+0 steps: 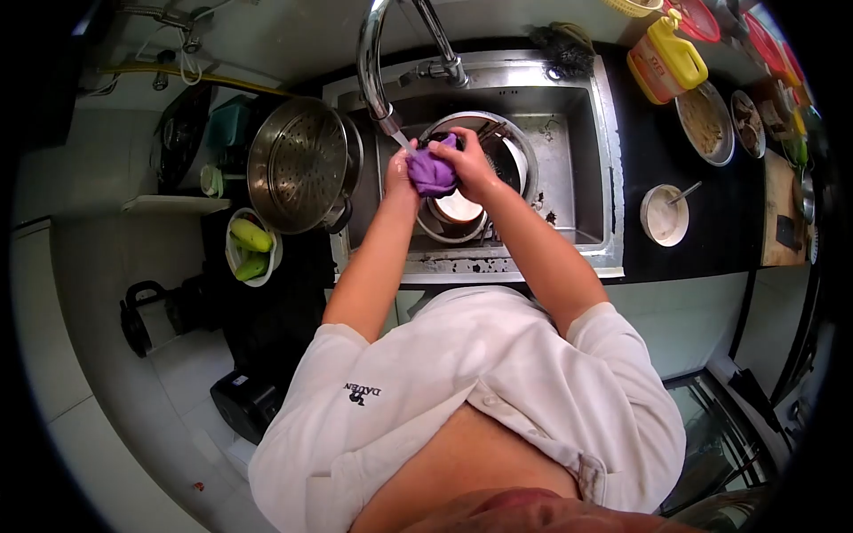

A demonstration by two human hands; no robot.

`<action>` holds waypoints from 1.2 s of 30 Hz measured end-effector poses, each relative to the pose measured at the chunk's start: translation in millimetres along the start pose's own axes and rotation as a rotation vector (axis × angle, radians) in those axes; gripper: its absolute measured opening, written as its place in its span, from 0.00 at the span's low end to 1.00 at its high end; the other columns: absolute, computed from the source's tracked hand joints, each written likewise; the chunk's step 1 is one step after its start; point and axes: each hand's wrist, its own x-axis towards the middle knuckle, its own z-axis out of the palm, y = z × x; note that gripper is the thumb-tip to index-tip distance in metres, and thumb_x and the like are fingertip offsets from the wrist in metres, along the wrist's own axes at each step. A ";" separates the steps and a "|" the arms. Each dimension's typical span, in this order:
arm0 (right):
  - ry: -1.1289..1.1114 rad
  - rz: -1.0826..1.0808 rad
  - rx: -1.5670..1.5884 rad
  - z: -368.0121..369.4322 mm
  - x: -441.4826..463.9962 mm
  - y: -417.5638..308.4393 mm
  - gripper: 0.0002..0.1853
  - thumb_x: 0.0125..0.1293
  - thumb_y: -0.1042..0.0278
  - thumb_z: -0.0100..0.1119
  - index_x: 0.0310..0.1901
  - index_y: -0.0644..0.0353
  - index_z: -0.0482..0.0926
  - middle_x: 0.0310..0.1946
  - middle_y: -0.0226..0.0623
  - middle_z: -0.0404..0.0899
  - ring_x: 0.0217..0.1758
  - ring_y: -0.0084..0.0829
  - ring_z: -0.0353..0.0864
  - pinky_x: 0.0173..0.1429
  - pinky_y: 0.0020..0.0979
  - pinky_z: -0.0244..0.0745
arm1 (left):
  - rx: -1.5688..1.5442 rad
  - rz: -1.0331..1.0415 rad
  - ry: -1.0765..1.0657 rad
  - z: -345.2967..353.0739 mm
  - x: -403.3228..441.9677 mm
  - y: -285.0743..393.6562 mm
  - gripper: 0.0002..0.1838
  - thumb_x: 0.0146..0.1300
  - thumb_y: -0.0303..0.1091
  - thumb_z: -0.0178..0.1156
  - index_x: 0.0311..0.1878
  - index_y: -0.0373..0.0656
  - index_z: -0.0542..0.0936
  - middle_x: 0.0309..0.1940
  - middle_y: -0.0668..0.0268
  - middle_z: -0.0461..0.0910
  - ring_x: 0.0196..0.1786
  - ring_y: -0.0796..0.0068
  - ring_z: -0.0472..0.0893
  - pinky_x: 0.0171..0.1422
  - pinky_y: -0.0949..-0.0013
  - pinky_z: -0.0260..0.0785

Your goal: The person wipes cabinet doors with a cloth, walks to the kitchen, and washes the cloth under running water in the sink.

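Both my hands grip a bunched purple cloth [433, 172] above the sink [569, 160]. My left hand [400, 175] is closed on the cloth's left side, close under the running tap [380, 98]. From above and the right, my right hand [471, 163] presses its fingers into the cloth. A thin stream of water falls onto or beside the cloth and my left hand. Below them a round metal basin [530, 147] holds a white bowl [458, 209] and other dishes, partly hidden by my hands.
Left of the sink stand a large metal steamer [298, 164] and a white bowl [271, 269] with green vegetables. On the right counter are a small bowl with a spoon [665, 216], a yellow jug [666, 58] and a metal bowl [724, 151]. A dark scrubber [564, 55] lies behind the sink.
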 end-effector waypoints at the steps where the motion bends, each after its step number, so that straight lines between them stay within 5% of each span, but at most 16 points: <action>1: 0.040 -0.099 -0.029 -15.0 15.0 27.7 0.39 0.57 0.65 0.72 0.64 0.60 0.56 0.53 0.49 0.69 0.51 0.36 0.78 0.55 0.38 0.77 | -0.013 0.095 0.098 -8.5 12.8 -8.5 0.13 0.65 0.37 0.59 0.45 0.37 0.77 0.36 0.60 0.79 0.38 0.64 0.81 0.48 0.61 0.75; 4: 0.137 -0.087 -0.247 -16.8 7.2 42.9 0.26 0.66 0.55 0.63 0.59 0.61 0.70 0.53 0.43 0.76 0.51 0.31 0.79 0.59 0.36 0.75 | 0.040 0.434 0.229 -3.9 5.4 -21.4 0.07 0.61 0.26 0.60 0.43 0.39 0.77 0.33 0.63 0.76 0.37 0.68 0.79 0.48 0.64 0.73; 6: 0.003 0.134 0.046 -12.1 3.7 36.9 0.27 0.73 0.44 0.46 0.56 0.60 0.74 0.52 0.40 0.79 0.51 0.33 0.81 0.61 0.38 0.74 | 0.183 0.667 0.240 10.1 -9.7 -23.1 0.06 0.61 0.26 0.61 0.42 0.41 0.77 0.32 0.64 0.75 0.38 0.69 0.78 0.48 0.65 0.73; 8: -0.171 0.406 0.463 -8.9 1.3 16.7 0.30 0.74 0.40 0.39 0.58 0.60 0.73 0.52 0.41 0.80 0.51 0.37 0.81 0.62 0.41 0.73 | 0.527 0.755 0.087 13.0 -28.6 -24.4 0.10 0.60 0.26 0.62 0.45 0.40 0.78 0.47 0.54 0.77 0.52 0.60 0.78 0.58 0.62 0.69; 9: -0.198 0.379 0.457 -8.3 5.3 13.2 0.34 0.74 0.36 0.33 0.56 0.60 0.74 0.52 0.43 0.80 0.53 0.41 0.81 0.63 0.43 0.73 | 0.759 0.810 -0.043 0.6 -28.2 -24.2 0.11 0.60 0.27 0.62 0.46 0.40 0.78 0.53 0.50 0.75 0.57 0.56 0.77 0.62 0.60 0.67; 11: -0.168 0.412 0.460 -8.3 14.8 14.6 0.32 0.74 0.37 0.34 0.55 0.59 0.74 0.48 0.43 0.81 0.52 0.41 0.81 0.61 0.43 0.74 | 1.132 0.815 -0.228 -11.5 -27.8 -20.7 0.17 0.59 0.31 0.65 0.51 0.40 0.77 0.69 0.42 0.62 0.69 0.47 0.68 0.73 0.54 0.55; 14: -0.135 0.486 0.437 -5.3 20.9 21.2 0.28 0.75 0.41 0.37 0.54 0.59 0.74 0.47 0.44 0.80 0.50 0.41 0.81 0.59 0.42 0.75 | 1.196 1.082 -0.253 0.8 -33.7 -20.1 0.17 0.56 0.37 0.69 0.47 0.42 0.80 0.66 0.42 0.67 0.70 0.51 0.67 0.75 0.54 0.51; 15: -0.100 0.516 0.399 -2.7 20.3 21.4 0.27 0.75 0.42 0.38 0.54 0.59 0.73 0.48 0.45 0.80 0.50 0.41 0.81 0.58 0.42 0.75 | 1.135 1.053 -0.221 1.2 -27.2 -21.3 0.17 0.56 0.38 0.70 0.45 0.40 0.80 0.59 0.45 0.73 0.64 0.55 0.73 0.69 0.58 0.58; 18: -0.200 0.094 0.305 -0.3 31.8 45.2 0.20 0.74 0.51 0.42 0.49 0.60 0.77 0.47 0.42 0.80 0.45 0.40 0.82 0.49 0.42 0.76 | 0.842 0.735 -0.135 -9.5 4.1 -32.0 0.11 0.60 0.33 0.67 0.40 0.36 0.79 0.48 0.55 0.82 0.47 0.66 0.81 0.52 0.68 0.72; 19: 0.091 0.053 0.076 3.4 25.6 42.7 0.19 0.71 0.57 0.41 0.40 0.62 0.79 0.42 0.49 0.82 0.40 0.47 0.82 0.44 0.44 0.75 | 0.831 0.720 0.039 -15.5 15.8 -38.8 0.09 0.61 0.32 0.66 0.37 0.37 0.78 0.35 0.66 0.82 0.33 0.73 0.79 0.38 0.70 0.73; 22: 0.064 -0.497 -0.798 -15.8 39.3 52.4 0.20 0.71 0.57 0.40 0.34 0.65 0.78 0.35 0.57 0.81 0.40 0.57 0.80 0.44 0.48 0.73 | 0.335 0.505 0.178 -2.2 18.5 -45.0 0.11 0.58 0.34 0.68 0.36 0.37 0.78 0.31 0.66 0.79 0.34 0.72 0.78 0.39 0.67 0.72; 26: 0.021 -0.651 -0.973 -9.9 21.7 27.6 0.20 0.71 0.56 0.43 0.32 0.65 0.77 0.31 0.58 0.78 0.39 0.60 0.78 0.44 0.52 0.72 | 0.183 0.150 0.159 -5.6 34.4 -31.9 0.07 0.63 0.34 0.62 0.38 0.41 0.78 0.35 0.64 0.81 0.36 0.68 0.81 0.43 0.62 0.77; 28: -0.147 -0.802 -1.036 -19.3 19.6 25.0 0.16 0.70 0.59 0.47 0.33 0.62 0.78 0.29 0.56 0.78 0.37 0.57 0.78 0.42 0.51 0.74 | 0.026 -0.350 -0.209 -34.4 59.9 -17.1 0.11 0.69 0.39 0.54 0.41 0.41 0.78 0.39 0.59 0.81 0.44 0.61 0.81 0.56 0.55 0.75; 30: -0.234 -0.884 -1.086 -21.6 19.6 19.8 0.13 0.69 0.61 0.49 0.33 0.60 0.79 0.28 0.53 0.78 0.35 0.55 0.79 0.42 0.49 0.75 | 0.102 -0.503 -0.160 -9.7 38.4 -2.9 0.13 0.66 0.42 0.57 0.45 0.42 0.77 0.44 0.58 0.81 0.45 0.62 0.82 0.56 0.54 0.75; 33: -0.139 -0.862 -1.092 -27.9 24.2 23.9 0.12 0.68 0.62 0.51 0.35 0.60 0.79 0.33 0.51 0.79 0.37 0.55 0.78 0.44 0.49 0.75 | 0.181 -0.310 0.076 14.6 11.0 5.8 0.17 0.69 0.45 0.56 0.53 0.43 0.74 0.52 0.59 0.78 0.50 0.61 0.80 0.59 0.50 0.73; 36: 0.183 -0.679 -0.866 -29.9 38.1 30.0 0.18 0.71 0.56 0.49 0.40 0.62 0.80 0.36 0.54 0.79 0.39 0.57 0.78 0.46 0.50 0.72 | 0.187 -0.170 0.040 -6.1 11.4 3.4 0.19 0.74 0.46 0.50 0.57 0.42 0.71 0.54 0.55 0.76 0.56 0.56 0.77 0.63 0.47 0.69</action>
